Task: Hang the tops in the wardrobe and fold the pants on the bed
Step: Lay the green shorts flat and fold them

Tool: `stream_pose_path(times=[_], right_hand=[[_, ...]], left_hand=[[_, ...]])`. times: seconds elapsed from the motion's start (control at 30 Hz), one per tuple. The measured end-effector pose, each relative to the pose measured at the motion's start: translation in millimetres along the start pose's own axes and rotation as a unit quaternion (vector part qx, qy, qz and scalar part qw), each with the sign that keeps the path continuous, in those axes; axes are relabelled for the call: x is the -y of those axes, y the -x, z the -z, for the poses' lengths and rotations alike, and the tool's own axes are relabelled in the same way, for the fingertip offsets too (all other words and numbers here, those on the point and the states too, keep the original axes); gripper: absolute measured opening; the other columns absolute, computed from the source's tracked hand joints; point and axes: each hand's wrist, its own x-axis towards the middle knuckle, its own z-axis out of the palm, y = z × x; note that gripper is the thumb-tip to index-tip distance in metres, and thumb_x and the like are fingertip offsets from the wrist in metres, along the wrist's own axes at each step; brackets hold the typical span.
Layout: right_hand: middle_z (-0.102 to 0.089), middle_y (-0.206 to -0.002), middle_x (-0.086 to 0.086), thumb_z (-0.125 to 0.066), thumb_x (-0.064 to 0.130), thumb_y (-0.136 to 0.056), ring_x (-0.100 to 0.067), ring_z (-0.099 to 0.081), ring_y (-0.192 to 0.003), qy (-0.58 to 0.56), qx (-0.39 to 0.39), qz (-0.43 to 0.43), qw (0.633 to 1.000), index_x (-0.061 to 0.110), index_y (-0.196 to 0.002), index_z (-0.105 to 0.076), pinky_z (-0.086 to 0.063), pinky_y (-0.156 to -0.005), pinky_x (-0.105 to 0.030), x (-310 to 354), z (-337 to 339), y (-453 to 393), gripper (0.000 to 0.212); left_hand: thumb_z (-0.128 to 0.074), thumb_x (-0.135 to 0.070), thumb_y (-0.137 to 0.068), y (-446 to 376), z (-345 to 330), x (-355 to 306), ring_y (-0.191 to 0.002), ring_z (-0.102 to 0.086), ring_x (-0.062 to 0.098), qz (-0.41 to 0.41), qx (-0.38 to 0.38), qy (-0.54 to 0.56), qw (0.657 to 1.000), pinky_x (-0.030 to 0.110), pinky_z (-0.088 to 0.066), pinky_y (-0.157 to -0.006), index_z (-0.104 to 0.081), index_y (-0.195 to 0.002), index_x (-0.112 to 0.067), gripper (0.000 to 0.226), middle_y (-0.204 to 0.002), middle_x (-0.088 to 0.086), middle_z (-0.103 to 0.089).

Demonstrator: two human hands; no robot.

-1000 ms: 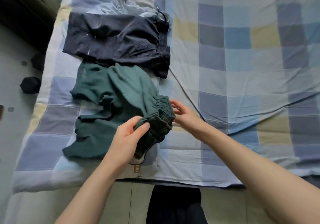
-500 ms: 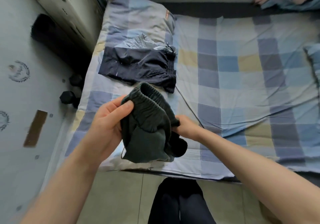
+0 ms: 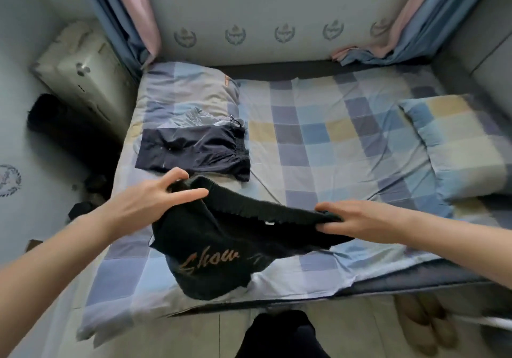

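Observation:
Dark green pants [image 3: 216,249] with orange lettering hang above the near edge of the checked bed [image 3: 346,147], stretched out by their ribbed waistband. My left hand [image 3: 155,205] pinches the waistband's left end. My right hand [image 3: 357,219] grips the waistband's right end. The legs droop down onto the sheet. Folded dark navy pants [image 3: 194,149] lie flat on the bed just beyond my left hand, with a light grey-blue garment [image 3: 199,115] partly under their far edge.
A checked pillow [image 3: 457,147] lies at the bed's right side and another [image 3: 185,86] at the far left. A white appliance [image 3: 80,80] and dark objects [image 3: 83,208] stand on the floor to the left. Curtains [image 3: 133,19] hang at both far corners. Slippers [image 3: 424,324] sit near right.
The pants were bunched between my hands; now both hands have moved apart and pulled the waistband out wide. My view has lifted, showing the whole bed.

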Motion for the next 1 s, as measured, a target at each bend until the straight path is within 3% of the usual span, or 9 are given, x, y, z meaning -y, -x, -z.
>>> stream_pose_path(times=[0.1, 0.27, 0.4, 0.5, 0.57, 0.7, 0.83, 0.93, 1.0], right_hand=[[-0.029, -0.145, -0.010, -0.040, 0.015, -0.099, -0.029, -0.044, -0.119, 0.076, 0.096, -0.025, 0.992, 0.011, -0.114, -0.056, -0.043, -0.097, -0.036, -7.9, 0.1, 23.7, 0.022], [-0.029, -0.153, -0.004, -0.047, 0.010, -0.089, -0.029, -0.033, -0.131, 0.047, 0.113, -0.138, 0.983, 0.019, -0.098, -0.069, -0.042, -0.098, -0.039, -10.3, 5.5, 60.4, 0.026], [-0.033, -0.150, 0.007, -0.031, 0.038, -0.087, -0.019, -0.034, -0.130, 0.008, 0.058, -0.185, 0.981, 0.027, -0.090, -0.067, -0.041, -0.098, -0.036, -14.1, 12.6, 100.8, 0.038], [-0.048, -0.138, 0.006, -0.033, 0.057, -0.087, -0.018, -0.049, -0.118, 0.033, -0.007, -0.223, 0.974, 0.027, -0.084, -0.068, -0.051, -0.076, -0.036, -15.0, 10.4, 124.2, 0.046], [-0.060, -0.123, 0.001, -0.037, 0.063, -0.089, -0.022, -0.060, -0.104, 0.053, -0.059, -0.237, 0.968, 0.024, -0.073, -0.068, -0.053, -0.063, -0.036, -19.0, 6.2, 140.5, 0.052], [-0.066, -0.110, -0.008, -0.051, 0.039, -0.095, -0.028, -0.065, -0.085, 0.059, -0.125, -0.237, 0.962, 0.015, -0.062, -0.064, -0.055, -0.057, -0.036, -43.9, -0.3, 174.0, 0.043], [-0.061, -0.113, -0.010, -0.060, 0.023, -0.088, -0.026, -0.065, -0.088, -0.030, -0.173, -0.262, 0.949, 0.008, -0.082, -0.069, -0.056, -0.066, -0.033, -81.3, -10.1, 226.8, 0.019], [-0.060, -0.108, -0.012, -0.059, 0.013, -0.090, -0.024, -0.065, -0.082, -0.084, -0.216, -0.282, 0.931, 0.001, -0.095, -0.069, -0.055, -0.070, -0.036, -120.5, -18.7, 263.1, 0.016], [-0.061, -0.102, -0.010, -0.059, 0.009, -0.091, -0.021, -0.063, -0.076, -0.110, -0.227, -0.282, 0.926, 0.000, -0.096, -0.067, -0.053, -0.070, -0.034, -141.8, -27.1, 280.1, 0.013]], left_hand=[[-0.074, 0.021, -0.058, -14.5, 0.0, -0.6, -0.044, -0.052, 0.028, -0.019, 0.032, -0.035, 0.999, 0.031, -0.048, -0.041, -0.049, -0.129, -0.025, 0.089, -0.115, 0.016, -0.049], [-0.065, 0.010, -0.077, -47.8, -2.9, 1.4, -0.040, -0.050, 0.033, 0.007, 0.013, 0.004, 1.000, 0.039, -0.047, -0.042, -0.041, -0.126, -0.030, 0.067, -0.109, 0.006, -0.052], [-0.067, 0.010, -0.066, -84.3, -2.0, 4.6, -0.057, -0.060, 0.028, -0.047, 0.013, -0.024, 0.999, 0.032, -0.048, -0.046, -0.045, -0.120, -0.026, 0.069, -0.101, 0.002, -0.062], [-0.070, 0.009, -0.062, -110.0, -2.3, 0.9, -0.077, -0.065, 0.025, -0.090, 0.031, -0.042, 0.995, 0.034, -0.054, -0.062, -0.048, -0.111, -0.026, 0.064, -0.092, -0.002, -0.064], [-0.071, 0.007, -0.062, -129.4, -4.0, -9.9, -0.075, -0.064, 0.026, -0.094, 0.040, -0.042, 0.994, 0.034, -0.054, -0.060, -0.047, -0.111, -0.027, 0.063, -0.090, -0.002, -0.062], [-0.068, 0.004, -0.065, -165.0, -7.1, -35.4, -0.069, -0.059, 0.021, -0.070, 0.049, -0.014, 0.996, 0.028, -0.042, -0.048, -0.044, -0.108, -0.028, 0.058, -0.092, -0.004, -0.060], [-0.068, 0.005, -0.068, -203.5, -7.1, -65.0, -0.063, -0.053, 0.024, -0.037, 0.051, 0.012, 0.998, 0.032, -0.039, -0.047, -0.035, -0.095, -0.027, 0.053, -0.086, 0.003, -0.054], [-0.073, 0.011, -0.065, -240.3, -11.8, -92.5, -0.055, -0.055, 0.032, -0.014, 0.026, 0.010, 1.000, 0.034, -0.041, -0.044, -0.053, -0.094, -0.012, 0.042, -0.081, 0.012, -0.053], [-0.072, 0.010, -0.067, -266.6, -17.5, -105.3, -0.058, -0.055, 0.033, 0.030, 0.017, 0.019, 0.999, 0.035, -0.041, -0.051, -0.059, -0.089, -0.003, 0.028, -0.080, 0.012, -0.053]])
